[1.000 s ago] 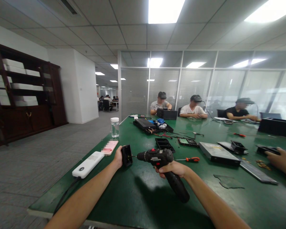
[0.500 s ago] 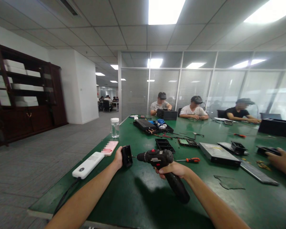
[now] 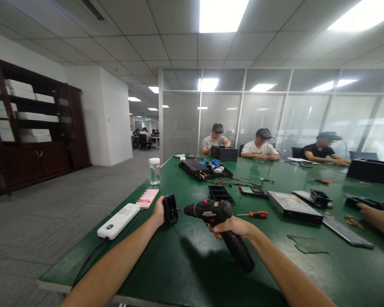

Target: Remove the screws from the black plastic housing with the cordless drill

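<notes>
My right hand (image 3: 232, 227) is closed around the grip of a black cordless drill (image 3: 208, 210), which points left. Its thin bit reaches into the open face of a small black plastic housing (image 3: 170, 209). That housing stands on edge, gripped by my left hand (image 3: 160, 211) from its left side; most of those fingers are hidden behind it. Whether the bit's tip sits in a screw is too small to tell. Just beyond the drill lie a black plastic frame (image 3: 222, 195) and an orange-handled screwdriver (image 3: 258, 214).
On the green table (image 3: 166, 273) are a white power strip (image 3: 118, 221), a pink phone (image 3: 147, 198), a clear bottle (image 3: 154, 171), an optical drive (image 3: 294, 207), a circuit board (image 3: 252, 191) and a glass shard (image 3: 308, 244). A co-worker's hand (image 3: 379, 219) works at the right; several people sit opposite.
My hands, the drill and the housing stay almost exactly in place. At the right edge, the co-worker's hand has shifted slightly on the black part.
</notes>
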The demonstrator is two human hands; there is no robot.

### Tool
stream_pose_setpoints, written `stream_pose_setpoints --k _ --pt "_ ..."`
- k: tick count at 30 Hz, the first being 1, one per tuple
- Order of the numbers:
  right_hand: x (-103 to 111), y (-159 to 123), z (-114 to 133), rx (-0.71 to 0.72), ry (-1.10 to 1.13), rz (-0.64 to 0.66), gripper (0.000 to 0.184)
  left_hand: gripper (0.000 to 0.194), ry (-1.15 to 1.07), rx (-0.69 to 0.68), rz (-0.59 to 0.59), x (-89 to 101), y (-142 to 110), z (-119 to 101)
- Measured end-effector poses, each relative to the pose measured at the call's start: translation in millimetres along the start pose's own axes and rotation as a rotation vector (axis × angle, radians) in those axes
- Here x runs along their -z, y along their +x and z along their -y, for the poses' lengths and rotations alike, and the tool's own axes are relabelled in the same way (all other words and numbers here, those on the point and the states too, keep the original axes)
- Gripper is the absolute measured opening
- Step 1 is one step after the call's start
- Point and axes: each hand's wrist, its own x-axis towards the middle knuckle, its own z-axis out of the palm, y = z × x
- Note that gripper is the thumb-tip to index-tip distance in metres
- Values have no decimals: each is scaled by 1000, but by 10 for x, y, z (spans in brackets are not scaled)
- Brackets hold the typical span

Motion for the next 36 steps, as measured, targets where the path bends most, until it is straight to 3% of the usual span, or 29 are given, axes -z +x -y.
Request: stream_pose_setpoints --k 36 --pt "15 3 -11 9 8 -8 32 31 -5 -13 5 -3 -7 6"
